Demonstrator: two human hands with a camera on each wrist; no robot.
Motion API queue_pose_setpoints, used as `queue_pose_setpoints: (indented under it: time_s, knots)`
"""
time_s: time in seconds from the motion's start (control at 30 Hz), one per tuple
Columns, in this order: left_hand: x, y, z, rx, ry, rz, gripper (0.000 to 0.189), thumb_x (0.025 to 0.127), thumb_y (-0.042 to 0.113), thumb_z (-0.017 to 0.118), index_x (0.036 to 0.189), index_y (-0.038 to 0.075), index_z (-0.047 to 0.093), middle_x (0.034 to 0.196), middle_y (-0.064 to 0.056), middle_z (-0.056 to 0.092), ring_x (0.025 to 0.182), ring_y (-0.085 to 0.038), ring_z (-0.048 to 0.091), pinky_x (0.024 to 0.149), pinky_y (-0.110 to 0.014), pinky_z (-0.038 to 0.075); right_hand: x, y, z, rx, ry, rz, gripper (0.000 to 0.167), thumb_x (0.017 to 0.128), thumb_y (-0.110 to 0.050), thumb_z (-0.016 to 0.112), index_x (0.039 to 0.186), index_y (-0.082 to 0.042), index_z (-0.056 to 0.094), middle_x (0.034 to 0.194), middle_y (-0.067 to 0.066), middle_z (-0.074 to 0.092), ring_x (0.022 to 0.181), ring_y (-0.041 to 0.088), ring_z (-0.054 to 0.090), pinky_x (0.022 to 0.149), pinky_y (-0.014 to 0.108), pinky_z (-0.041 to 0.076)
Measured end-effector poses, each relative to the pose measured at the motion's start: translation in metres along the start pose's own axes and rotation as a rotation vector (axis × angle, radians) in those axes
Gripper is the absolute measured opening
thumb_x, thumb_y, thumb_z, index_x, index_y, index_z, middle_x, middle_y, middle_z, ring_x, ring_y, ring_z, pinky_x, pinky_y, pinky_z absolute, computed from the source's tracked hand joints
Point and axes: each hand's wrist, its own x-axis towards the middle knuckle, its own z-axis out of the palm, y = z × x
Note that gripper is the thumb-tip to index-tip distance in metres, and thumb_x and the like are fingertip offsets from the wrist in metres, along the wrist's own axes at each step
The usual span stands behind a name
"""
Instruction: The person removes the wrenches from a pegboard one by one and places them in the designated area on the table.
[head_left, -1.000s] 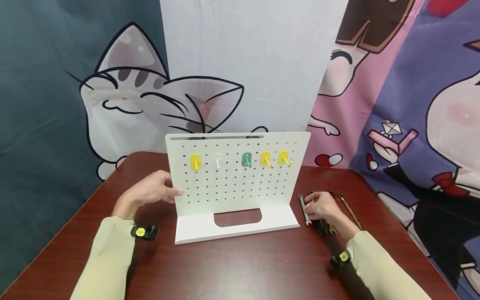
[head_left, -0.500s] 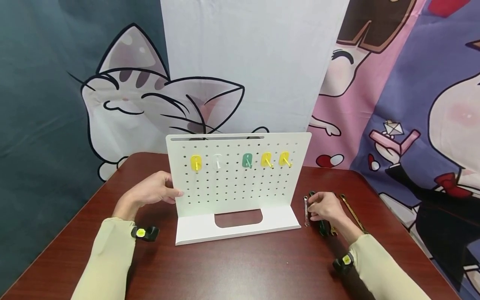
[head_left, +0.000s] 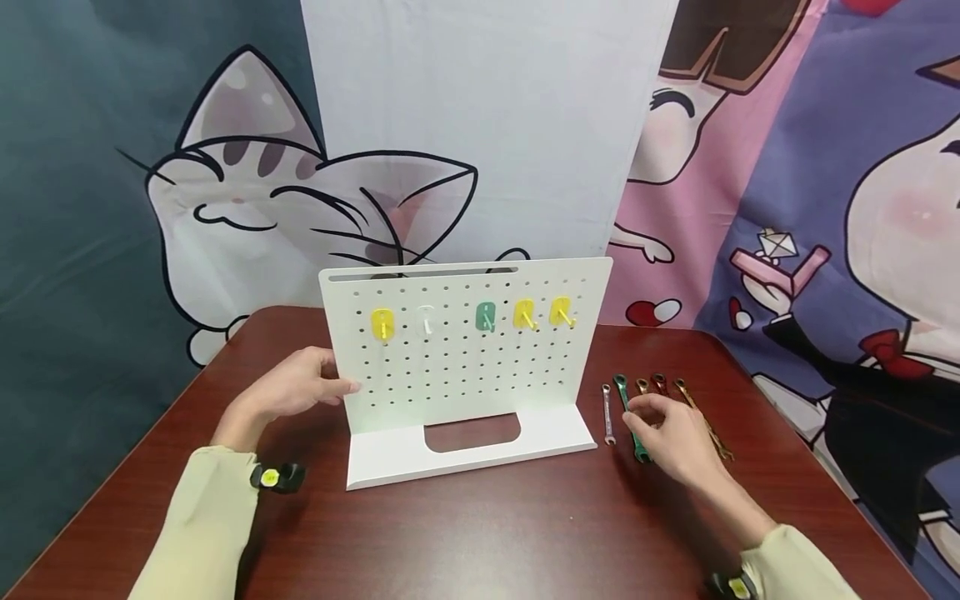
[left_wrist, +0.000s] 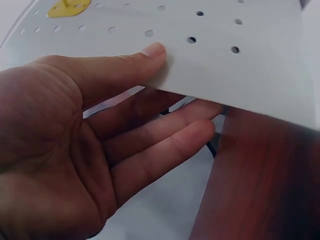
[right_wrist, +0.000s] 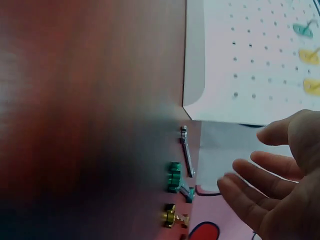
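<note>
My left hand (head_left: 288, 392) grips the left edge of a white pegboard stand (head_left: 457, 367). In the left wrist view its thumb (left_wrist: 154, 52) lies on the front face, and the fingers go behind the board. My right hand (head_left: 671, 433) hovers over the row of wrenches, with fingers loosely bent and nothing between them in the right wrist view. Just left of it is a silver wrench (head_left: 608, 414). A green wrench (head_left: 624, 392) lies under the fingertips, partly covered. Beyond the hand are two more wrench ends and a gold wrench (head_left: 699, 408).
Several hooks are fixed along the board: a yellow hook (head_left: 382, 324) on the left, a white hook (head_left: 426, 321), a green hook (head_left: 486, 316) and two yellow ones at right. The stand's base (head_left: 555, 431) rests on the brown table (head_left: 480, 533). Printed curtains hang behind.
My right hand has let go of the silver wrench, which now lies straighter on the table, and moved a little right and toward me. The left hand keeps its grip; the view shifts slightly.
</note>
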Motion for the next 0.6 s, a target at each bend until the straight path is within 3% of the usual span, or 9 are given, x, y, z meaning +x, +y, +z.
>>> queue_pose_setpoints:
  time_s: [0.07, 0.17, 0.23, 0.3, 0.33, 0.47, 0.6]
  knots:
    - [-0.004, 0.002, 0.000, 0.080, 0.039, 0.012, 0.037, 0.100, 0.017, 0.073, 0.133, 0.001, 0.071, 0.123, -0.018, 0.077, 0.100, -0.024, 0.074, 0.085, -0.041, 0.063, -0.010, -0.004, -0.002, -0.045, 0.015, -0.035, 0.026, 0.098, -0.024, 0.076, 0.116, -0.006, 0.077, 0.088, 0.005, 0.076, 0.075, 0.015, 0.065, 0.067, 0.031, 0.051]
    - [-0.016, 0.006, 0.001, 0.210, 0.101, 0.028, 0.038, 0.102, 0.022, 0.070, 0.134, 0.002, 0.071, 0.124, -0.017, 0.077, 0.103, -0.025, 0.071, 0.087, -0.044, 0.059, -0.025, -0.006, -0.004, -0.072, 0.056, -0.088, 0.031, 0.098, -0.024, 0.077, 0.121, -0.004, 0.076, 0.096, 0.011, 0.078, 0.082, 0.023, 0.068, 0.074, 0.044, 0.056]
    - [-0.026, 0.010, 0.003, 0.297, 0.134, 0.021, 0.041, 0.103, 0.024, 0.068, 0.136, 0.000, 0.068, 0.130, -0.020, 0.074, 0.112, -0.033, 0.069, 0.094, -0.052, 0.058, -0.034, -0.006, -0.005, -0.085, 0.080, -0.109, 0.032, 0.097, -0.024, 0.077, 0.123, -0.004, 0.075, 0.104, 0.017, 0.077, 0.094, 0.031, 0.069, 0.083, 0.054, 0.057]
    - [-0.039, 0.012, 0.007, 0.359, 0.161, 0.019, 0.044, 0.104, 0.024, 0.066, 0.138, -0.004, 0.065, 0.134, -0.025, 0.070, 0.123, -0.042, 0.066, 0.102, -0.062, 0.055, -0.042, -0.005, -0.006, -0.082, 0.104, -0.130, 0.034, 0.097, -0.022, 0.077, 0.124, -0.003, 0.074, 0.125, 0.023, 0.073, 0.118, 0.043, 0.065, 0.097, 0.068, 0.052]
    - [-0.045, 0.013, 0.010, 0.390, 0.177, 0.014, 0.045, 0.105, 0.024, 0.065, 0.139, -0.006, 0.063, 0.138, -0.028, 0.067, 0.128, -0.046, 0.063, 0.106, -0.066, 0.051, -0.045, -0.006, -0.007, -0.085, 0.105, -0.134, 0.036, 0.097, -0.023, 0.077, 0.125, -0.002, 0.073, 0.127, 0.024, 0.072, 0.125, 0.045, 0.062, 0.099, 0.070, 0.049]
    - [-0.072, 0.014, 0.028, 0.488, 0.232, 0.016, 0.057, 0.106, 0.030, 0.063, 0.145, -0.010, 0.055, 0.153, -0.034, 0.051, 0.144, -0.055, 0.043, 0.117, -0.071, 0.037, -0.055, -0.005, -0.009, -0.133, 0.045, -0.121, 0.053, 0.101, -0.034, 0.072, 0.138, 0.002, 0.064, 0.144, 0.029, 0.061, 0.142, 0.052, 0.045, 0.107, 0.076, 0.040]
    - [-0.097, 0.013, 0.049, 0.536, 0.261, 0.022, 0.073, 0.107, 0.045, 0.059, 0.157, -0.006, 0.042, 0.167, -0.032, 0.031, 0.154, -0.058, 0.022, 0.121, -0.077, 0.021, -0.064, -0.004, -0.010, -0.241, -0.098, -0.054, 0.077, 0.105, -0.052, 0.060, 0.156, 0.003, 0.044, 0.162, 0.033, 0.037, 0.152, 0.059, 0.025, 0.107, 0.087, 0.026]
